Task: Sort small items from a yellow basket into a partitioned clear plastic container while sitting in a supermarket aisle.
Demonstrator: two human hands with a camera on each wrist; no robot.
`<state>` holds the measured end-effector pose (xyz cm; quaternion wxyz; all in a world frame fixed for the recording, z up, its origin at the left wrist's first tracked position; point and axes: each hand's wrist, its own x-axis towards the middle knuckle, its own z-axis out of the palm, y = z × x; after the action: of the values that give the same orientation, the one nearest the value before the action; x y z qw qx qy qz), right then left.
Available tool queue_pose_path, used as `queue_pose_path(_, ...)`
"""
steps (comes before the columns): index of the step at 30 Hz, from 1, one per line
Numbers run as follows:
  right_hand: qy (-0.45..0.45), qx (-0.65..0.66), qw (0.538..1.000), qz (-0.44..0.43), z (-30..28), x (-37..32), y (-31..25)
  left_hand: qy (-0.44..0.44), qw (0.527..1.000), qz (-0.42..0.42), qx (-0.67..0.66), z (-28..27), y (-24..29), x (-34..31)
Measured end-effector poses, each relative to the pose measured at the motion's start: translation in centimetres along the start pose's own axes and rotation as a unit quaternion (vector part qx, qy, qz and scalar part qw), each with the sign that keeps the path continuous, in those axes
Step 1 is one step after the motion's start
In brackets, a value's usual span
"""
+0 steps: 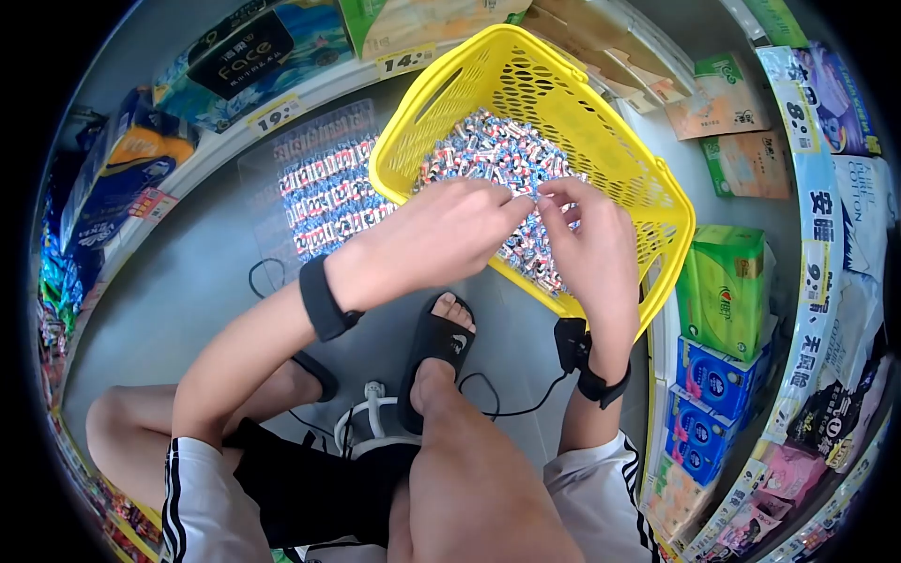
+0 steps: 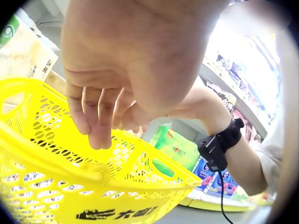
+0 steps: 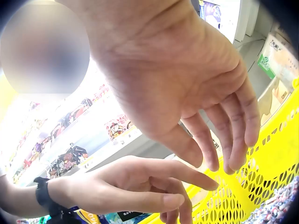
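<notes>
A yellow plastic basket (image 1: 671, 239) with perforated walls holds a heap of small wrapped candies (image 1: 483, 155) in blue, white and red. Over the heap, my left hand (image 1: 436, 225) and right hand (image 1: 596, 239) face each other with fingertips close together. In the right wrist view, the left hand (image 3: 135, 186) stretches its index finger forward, and the right hand (image 3: 187, 98) hangs with relaxed fingers. No item shows between finger and thumb of either hand there. Beside the basket, a clear plastic tray (image 1: 352, 117) carries rows of the same candies (image 1: 324, 197).
Shelves with tissue packs curve around the basket. A green tissue pack (image 1: 723, 296) and blue packs (image 1: 704, 432) stand at the right, a dark tissue box (image 1: 253, 61) at the back left. A white stool (image 1: 375, 413) and a black cable (image 1: 516, 413) are near the feet.
</notes>
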<state>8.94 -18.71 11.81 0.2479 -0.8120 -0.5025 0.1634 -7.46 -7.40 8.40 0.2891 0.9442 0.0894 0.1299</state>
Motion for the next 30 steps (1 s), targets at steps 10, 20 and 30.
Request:
queue_pose_path(10, -0.06, -0.178, 0.976, 0.113, 1.0, 4.8, 5.2, -0.046, 0.991, 0.056, 0.112, 4.4, -2.6, 5.8)
queue_pose_path(20, -0.255, -0.115, 0.953, 0.115, 5.7, 7.9, 11.7, -0.299, 0.948, -0.036, 0.105, 4.6, -5.3, 9.8)
queue_pose_path(30, -0.308, -0.094, 0.94, 0.111, 9.5, 9.6, 12.9, -0.321, 0.936, -0.091, 0.117, 7.4, -8.2, 9.9)
